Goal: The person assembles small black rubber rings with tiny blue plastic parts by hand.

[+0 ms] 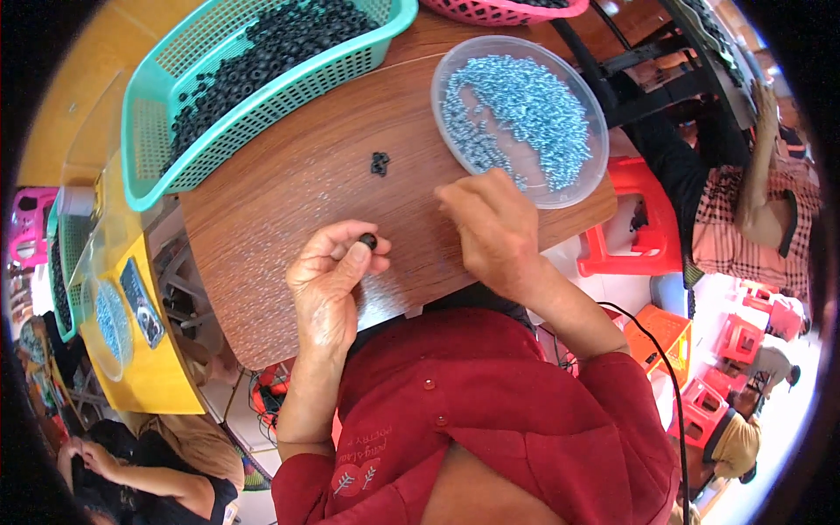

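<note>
Between the thumb and fingers of my left hand (331,261) is a small round black part (367,240), held above the wooden table. My right hand (494,229) is at the near edge of a clear round tub (444,122), its fingers curled together. Whatever those fingers may hold is hidden. Inside the tub lies a spread of small shiny light-blue pin-like pieces (525,92). A little cluster of black parts (379,164) sits on the table beyond my left hand.
A turquoise basket (289,103) full of black parts stands at the far left, with a pink basket (507,10) at the far edge. To the right is a red stool (647,219). Other people sit at both sides. A black cable (669,367) hangs at my right.
</note>
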Demonstrator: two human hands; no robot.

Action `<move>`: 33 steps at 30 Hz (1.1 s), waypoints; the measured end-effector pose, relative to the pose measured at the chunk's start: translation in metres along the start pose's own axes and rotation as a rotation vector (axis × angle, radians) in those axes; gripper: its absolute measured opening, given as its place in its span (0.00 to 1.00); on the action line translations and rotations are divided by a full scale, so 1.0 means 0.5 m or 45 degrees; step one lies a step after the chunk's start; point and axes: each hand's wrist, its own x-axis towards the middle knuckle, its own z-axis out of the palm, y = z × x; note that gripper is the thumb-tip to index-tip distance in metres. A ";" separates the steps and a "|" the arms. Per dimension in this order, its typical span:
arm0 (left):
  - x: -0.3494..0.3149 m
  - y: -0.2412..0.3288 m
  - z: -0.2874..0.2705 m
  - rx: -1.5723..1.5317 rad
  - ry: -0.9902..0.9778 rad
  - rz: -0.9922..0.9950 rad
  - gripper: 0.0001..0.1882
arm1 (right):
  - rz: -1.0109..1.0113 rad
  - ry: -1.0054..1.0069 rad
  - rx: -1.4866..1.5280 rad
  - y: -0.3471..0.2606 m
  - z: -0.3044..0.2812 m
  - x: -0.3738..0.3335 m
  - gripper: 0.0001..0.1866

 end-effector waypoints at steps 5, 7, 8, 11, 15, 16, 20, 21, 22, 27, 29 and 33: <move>0.002 -0.006 -0.001 0.063 0.024 -0.007 0.11 | 0.098 0.113 -0.435 0.102 -0.078 0.014 0.12; 0.003 -0.010 0.007 0.041 0.036 -0.024 0.11 | 0.153 0.097 -0.516 0.133 -0.102 0.015 0.11; 0.004 -0.012 0.011 0.038 0.029 -0.026 0.11 | 0.201 0.035 -0.575 0.145 -0.112 0.014 0.10; 0.004 -0.018 0.016 0.057 0.044 -0.023 0.11 | 0.237 -0.072 -0.648 0.161 -0.125 0.012 0.09; 0.008 -0.021 0.020 0.096 0.031 -0.015 0.10 | 0.183 -0.160 -0.653 0.172 -0.112 0.012 0.07; 0.009 -0.022 0.020 0.112 0.030 -0.015 0.10 | 0.184 -0.159 -0.651 0.173 -0.109 0.017 0.07; 0.011 -0.027 0.019 0.132 0.045 0.000 0.10 | 0.115 -0.293 -0.789 0.183 -0.096 0.041 0.05; 0.011 -0.027 0.019 0.121 0.052 -0.002 0.10 | 0.096 -0.342 -0.849 0.185 -0.092 0.045 0.04; 0.011 -0.027 0.018 0.110 0.059 -0.004 0.09 | 0.094 -0.342 -0.848 0.187 -0.089 0.047 0.04; 0.012 -0.027 0.013 0.101 0.059 -0.010 0.10 | 0.120 -0.471 -0.852 0.181 -0.079 0.053 0.03; 0.013 -0.026 0.012 0.093 0.060 -0.010 0.10 | 0.128 -0.466 -0.822 0.183 -0.080 0.055 0.03; 0.015 -0.026 0.011 0.102 0.054 -0.013 0.10 | 0.172 -0.496 -0.807 0.188 -0.075 0.061 0.03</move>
